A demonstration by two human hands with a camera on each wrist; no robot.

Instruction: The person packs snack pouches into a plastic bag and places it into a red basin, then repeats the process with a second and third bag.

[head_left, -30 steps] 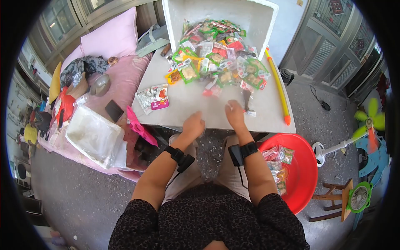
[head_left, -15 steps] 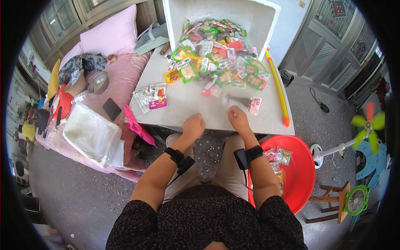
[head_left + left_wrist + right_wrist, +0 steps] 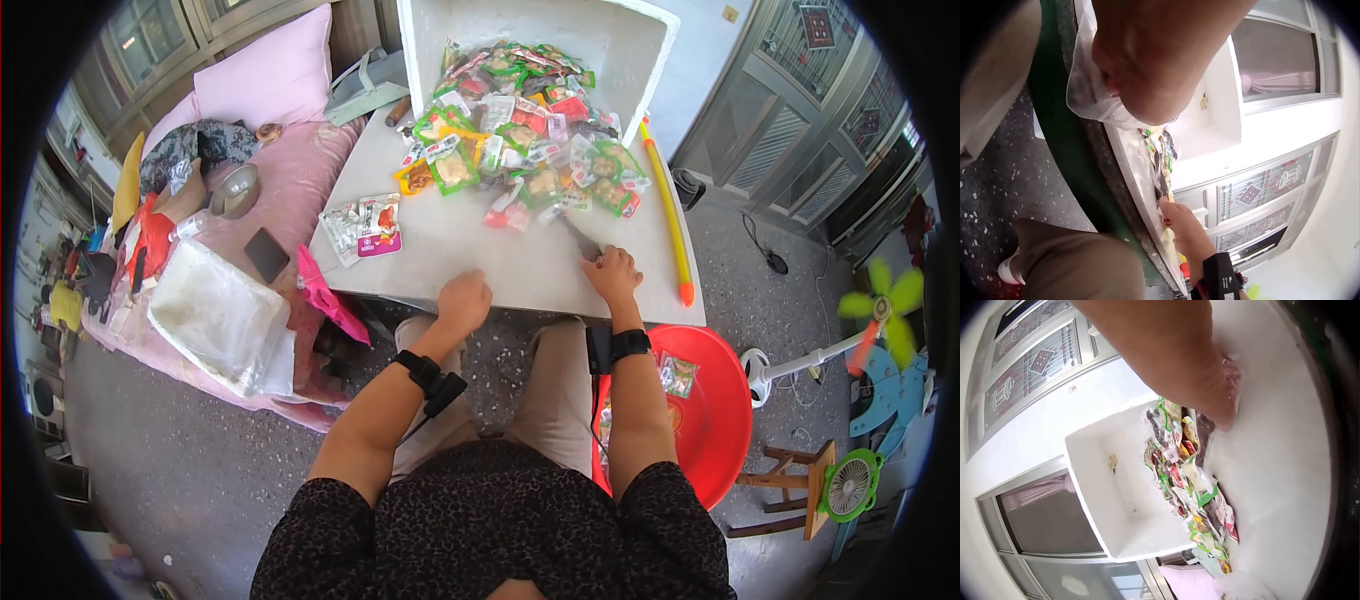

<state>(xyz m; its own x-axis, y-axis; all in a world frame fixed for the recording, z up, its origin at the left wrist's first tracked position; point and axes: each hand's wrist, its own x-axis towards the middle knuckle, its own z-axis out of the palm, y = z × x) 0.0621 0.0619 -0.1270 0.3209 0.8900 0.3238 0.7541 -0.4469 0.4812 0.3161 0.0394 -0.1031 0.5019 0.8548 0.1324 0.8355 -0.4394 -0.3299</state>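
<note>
At the table's near edge, my left hand [image 3: 465, 302] has its fingers curled. The left wrist view shows it gripping a clear plastic bag [image 3: 1080, 97] that hangs over the edge. To its right, my right hand [image 3: 613, 275] holds the near end of a clear packet of dark food [image 3: 580, 240], its fingers covering the label; the far end points toward the pile. Beyond lies a heap of small food packets [image 3: 530, 125], spilling out of a white foam box [image 3: 540, 25] turned on its side. A white-and-purple pouch [image 3: 380, 225] and a silvery pouch [image 3: 342, 235] lie at left.
A yellow tube with orange ends [image 3: 668, 220] lies along the table's right side. Below it, a red basin [image 3: 720, 420] on the floor contains several packets. A pink bag [image 3: 325, 300] hangs at the left edge, beside a bed with a white foam tray [image 3: 215, 320].
The dark packet has turned on the table, its label end swinging to the right. My right hand has moved right and now holds that end. My left hand stays nearly in place.
</note>
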